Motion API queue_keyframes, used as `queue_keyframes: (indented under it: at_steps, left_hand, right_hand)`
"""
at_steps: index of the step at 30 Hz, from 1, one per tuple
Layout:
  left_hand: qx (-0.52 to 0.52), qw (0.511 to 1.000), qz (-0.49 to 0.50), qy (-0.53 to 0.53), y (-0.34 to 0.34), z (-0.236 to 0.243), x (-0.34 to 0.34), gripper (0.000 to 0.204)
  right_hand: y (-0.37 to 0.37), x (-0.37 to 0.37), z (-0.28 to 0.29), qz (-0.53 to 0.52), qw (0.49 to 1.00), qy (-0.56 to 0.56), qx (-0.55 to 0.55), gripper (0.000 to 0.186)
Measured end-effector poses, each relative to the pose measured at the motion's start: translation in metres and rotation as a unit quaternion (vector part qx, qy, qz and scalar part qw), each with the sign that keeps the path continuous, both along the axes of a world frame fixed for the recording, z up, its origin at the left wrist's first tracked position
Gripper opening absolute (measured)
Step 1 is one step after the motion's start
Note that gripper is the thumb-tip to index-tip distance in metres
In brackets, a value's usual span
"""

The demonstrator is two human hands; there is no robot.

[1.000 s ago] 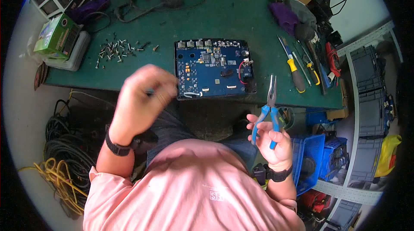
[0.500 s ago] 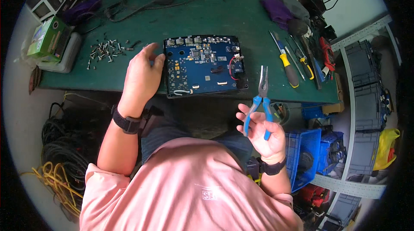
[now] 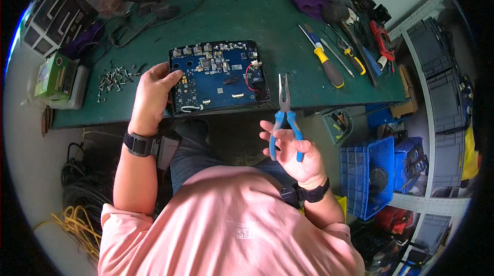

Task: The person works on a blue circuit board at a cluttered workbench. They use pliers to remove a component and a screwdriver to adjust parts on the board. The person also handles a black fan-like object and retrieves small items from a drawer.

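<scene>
A blue circuit board lies in a shallow black casing at the bench's near edge. My left hand grips the casing's left side, the thumb lying over its rim and the fingers partly hidden underneath or behind. Off the casing's near right corner, in front of the bench edge, my right hand holds long-nose pliers with blue handles. Their jaws point away from me, slightly apart with nothing between them. A red wire curves along the board's right part.
Loose screws lie in a pile left of the casing. To the right are a yellow-handled screwdriver, yellow-handled pliers and a red tool. Blue crates stand below the bench at right; cables lie at lower left.
My left thumb has come down onto the casing's left rim, where the hand was beside it before. The view has turned slightly right. The pliers stay in my right hand.
</scene>
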State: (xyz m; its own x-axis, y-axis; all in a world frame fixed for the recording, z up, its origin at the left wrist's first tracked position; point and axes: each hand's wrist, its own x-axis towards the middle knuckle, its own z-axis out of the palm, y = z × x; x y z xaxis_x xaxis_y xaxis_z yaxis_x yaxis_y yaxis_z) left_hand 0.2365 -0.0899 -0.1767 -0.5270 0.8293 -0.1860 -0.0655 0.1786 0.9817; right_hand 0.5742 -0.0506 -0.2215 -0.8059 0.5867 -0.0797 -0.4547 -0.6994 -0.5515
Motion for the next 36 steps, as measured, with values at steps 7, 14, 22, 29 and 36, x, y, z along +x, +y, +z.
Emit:
queue_keyframes:
  at_steps: [7, 14, 22, 29, 36]
  left_hand:
    - [0.083, 0.995, 0.015, -0.047, 0.002, -0.004, 0.006, 0.032]
    - [0.139, 0.982, -0.010, -0.127, 0.010, -0.017, 0.000, 0.036]
    - [0.146, 0.985, 0.046, -0.077, 0.011, -0.007, 0.018, 0.039]
    - [0.157, 0.982, 0.068, -0.077, 0.012, -0.012, 0.020, 0.038]
    - [0.167, 0.981, 0.066, -0.079, 0.013, -0.016, 0.018, 0.037]
  right_hand:
    - [-0.005, 0.000, -0.002, 0.029, 0.999, 0.023, -0.039, 0.051]
    - [-0.009, -0.019, -0.003, 0.052, 0.992, 0.091, -0.067, 0.052]
    - [-0.003, -0.024, 0.001, 0.054, 0.990, 0.093, -0.096, 0.052]
    - [0.002, -0.028, 0.000, 0.053, 0.991, 0.086, -0.083, 0.048]
    - [0.005, -0.030, 0.002, 0.052, 0.993, 0.078, -0.078, 0.048]
